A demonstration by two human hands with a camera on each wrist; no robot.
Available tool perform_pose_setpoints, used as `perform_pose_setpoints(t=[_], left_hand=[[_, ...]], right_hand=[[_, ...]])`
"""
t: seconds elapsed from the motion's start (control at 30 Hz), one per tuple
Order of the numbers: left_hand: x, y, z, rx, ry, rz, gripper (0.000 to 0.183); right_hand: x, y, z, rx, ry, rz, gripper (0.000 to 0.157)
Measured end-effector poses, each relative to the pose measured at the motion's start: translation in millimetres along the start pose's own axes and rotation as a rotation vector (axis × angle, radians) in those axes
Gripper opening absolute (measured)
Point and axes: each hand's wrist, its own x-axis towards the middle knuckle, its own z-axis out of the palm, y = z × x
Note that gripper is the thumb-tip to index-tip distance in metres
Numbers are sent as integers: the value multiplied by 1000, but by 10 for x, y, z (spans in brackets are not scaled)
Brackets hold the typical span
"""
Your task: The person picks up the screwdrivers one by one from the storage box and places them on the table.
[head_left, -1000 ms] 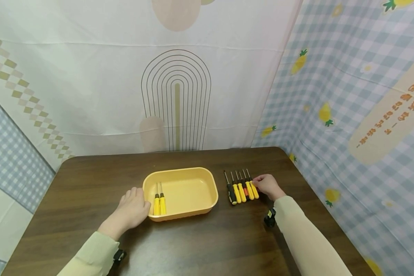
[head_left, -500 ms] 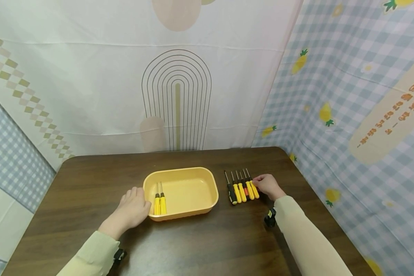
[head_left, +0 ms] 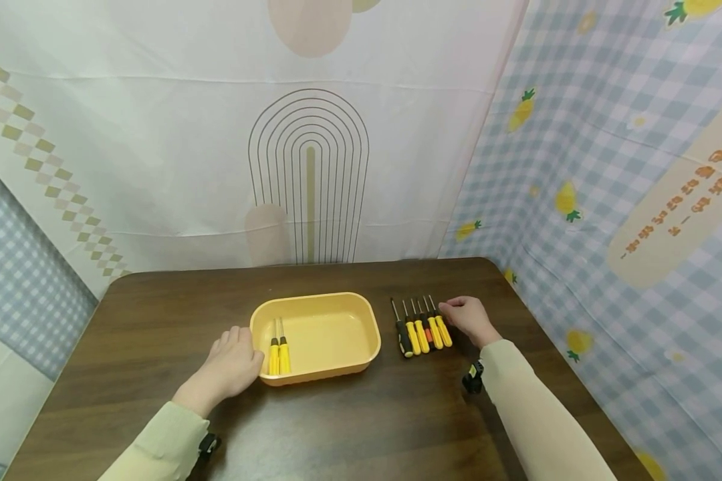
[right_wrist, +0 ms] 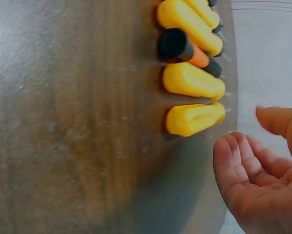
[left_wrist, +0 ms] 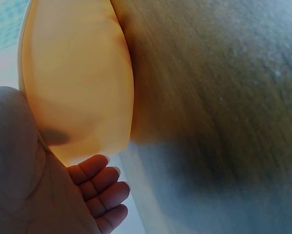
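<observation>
The left arm (head_left: 156, 441) is slanting forward and inward; the left hand (head_left: 233, 361) is showing its back in the head view, its four fingers (left_wrist: 109, 199) bending gently side by side. The right arm (head_left: 535, 414) is slanting forward and inward too; on the right hand (head_left: 466, 316), the thumb (right_wrist: 278, 119) is standing apart from loosely curling fingers (right_wrist: 225, 161).

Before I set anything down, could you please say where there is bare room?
The table is bare between the yellow tray and the row of screwdrivers, and, nearer, between the sleeves. Inside the tray, room lies right of the two screwdrivers. It is crowded along the row, beside the right grip, and at the tray's left end, by the left grip.
</observation>
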Motion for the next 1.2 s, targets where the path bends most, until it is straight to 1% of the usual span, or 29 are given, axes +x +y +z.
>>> perform_pose_setpoints(t=[0.1,0.17,0.43,0.6,0.67,0.87,1.03,1.2], left_hand=[[-14,20,-25,5,-5,-2,32],[-17,27,-32,7,-7,-3,32],[1,-6,11,6,4,0,32],[6,-22,31,8,9,4,31],[9,-24,34,9,12,6,30],[12,-20,35,6,22,10,29],[2,-12,36,5,32,20,28],[-2,-12,40,8,35,22,28]], right_hand=[[-11,-62,-3,45,3,-32,50],[-22,-120,6,77,-10,-48,53],[-57,-392,140,158,-68,-98,55],[-85,-574,285,153,-82,-122,53],[-99,-645,346,133,-85,-129,53],[-158,-851,519,117,-109,-178,53],[-221,-993,659,137,-134,-200,53],[-258,-1094,813,157,-167,-232,48]])
